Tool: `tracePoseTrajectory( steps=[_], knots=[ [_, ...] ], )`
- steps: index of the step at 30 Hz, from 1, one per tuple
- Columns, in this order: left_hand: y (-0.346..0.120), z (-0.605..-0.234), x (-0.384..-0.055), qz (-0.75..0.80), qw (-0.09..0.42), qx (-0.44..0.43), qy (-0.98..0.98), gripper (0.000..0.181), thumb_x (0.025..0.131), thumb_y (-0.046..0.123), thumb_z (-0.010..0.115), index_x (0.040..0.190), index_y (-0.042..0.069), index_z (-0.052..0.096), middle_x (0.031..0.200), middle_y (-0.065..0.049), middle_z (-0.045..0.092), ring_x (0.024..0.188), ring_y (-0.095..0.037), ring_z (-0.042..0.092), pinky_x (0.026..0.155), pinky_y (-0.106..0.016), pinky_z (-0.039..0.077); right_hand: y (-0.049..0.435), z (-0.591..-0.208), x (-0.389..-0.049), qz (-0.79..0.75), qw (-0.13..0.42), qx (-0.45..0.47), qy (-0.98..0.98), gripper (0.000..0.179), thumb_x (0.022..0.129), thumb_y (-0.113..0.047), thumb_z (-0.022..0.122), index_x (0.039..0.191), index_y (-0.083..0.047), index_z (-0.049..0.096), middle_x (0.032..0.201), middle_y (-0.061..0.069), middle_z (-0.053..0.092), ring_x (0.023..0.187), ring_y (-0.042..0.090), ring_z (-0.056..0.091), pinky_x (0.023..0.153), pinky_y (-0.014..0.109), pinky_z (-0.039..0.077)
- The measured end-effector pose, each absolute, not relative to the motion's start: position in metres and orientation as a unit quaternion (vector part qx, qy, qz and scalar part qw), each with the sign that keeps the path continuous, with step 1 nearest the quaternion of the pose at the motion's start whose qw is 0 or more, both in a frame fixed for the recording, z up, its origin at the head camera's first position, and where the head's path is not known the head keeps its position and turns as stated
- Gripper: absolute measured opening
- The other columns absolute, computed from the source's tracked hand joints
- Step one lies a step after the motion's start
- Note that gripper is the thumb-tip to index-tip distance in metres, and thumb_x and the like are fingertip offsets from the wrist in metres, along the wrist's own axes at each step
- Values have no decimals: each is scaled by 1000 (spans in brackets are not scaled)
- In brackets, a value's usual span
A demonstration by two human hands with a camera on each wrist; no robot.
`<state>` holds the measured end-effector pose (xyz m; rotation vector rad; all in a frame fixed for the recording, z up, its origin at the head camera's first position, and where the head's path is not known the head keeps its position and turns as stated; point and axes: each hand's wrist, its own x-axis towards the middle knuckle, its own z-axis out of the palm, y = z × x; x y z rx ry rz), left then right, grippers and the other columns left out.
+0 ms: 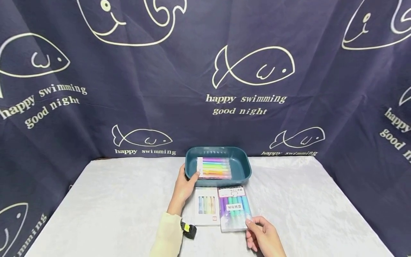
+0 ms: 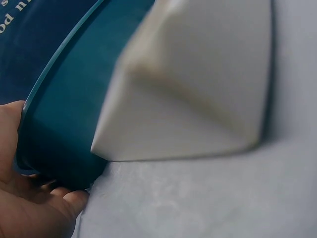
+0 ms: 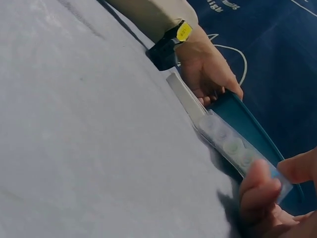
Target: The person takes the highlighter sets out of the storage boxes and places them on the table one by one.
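Note:
My left hand grips the left end of a teal plastic basin, thumb over the rim and fingers curled beneath it in the left wrist view. Inside the basin lies a clear pack of rainbow-coloured pens. My right hand pinches the lower right corner of a clear pack of thick purple, green and blue markers between thumb and fingers. Left of that pack, right beside it, is a white box with a window showing pale pens. Its blurred corner looms large in the left wrist view.
A white cloth covers the table. Behind the basin hangs a dark blue curtain printed with fish and lettering, which also closes in both sides. A black wrist strap with a yellow tag sits at my left sleeve.

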<state>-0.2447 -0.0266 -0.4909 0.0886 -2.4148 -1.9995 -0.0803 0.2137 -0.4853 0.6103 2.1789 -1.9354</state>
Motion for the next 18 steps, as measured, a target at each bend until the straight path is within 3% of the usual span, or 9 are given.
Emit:
tracePoseTrajectory(
  steps=[5,18],
  knots=[
    [-26,-488,-248,-631,0,20,-775,71,98,31,63,158,14,29,158,-20,43,145,-39,42,119,-57,33,215,-480,-81,-640,57,212,736,24,98,-22,62,102,0,54,61,-1,53,44,11,48,40,21,37],
    [-28,-489,-246,-631,-25,24,-775,72,99,31,61,159,15,24,163,-17,34,151,-36,33,123,-55,29,216,-481,-77,-619,58,197,758,26,99,-23,62,103,1,53,59,1,55,38,11,45,36,22,33]
  ],
)
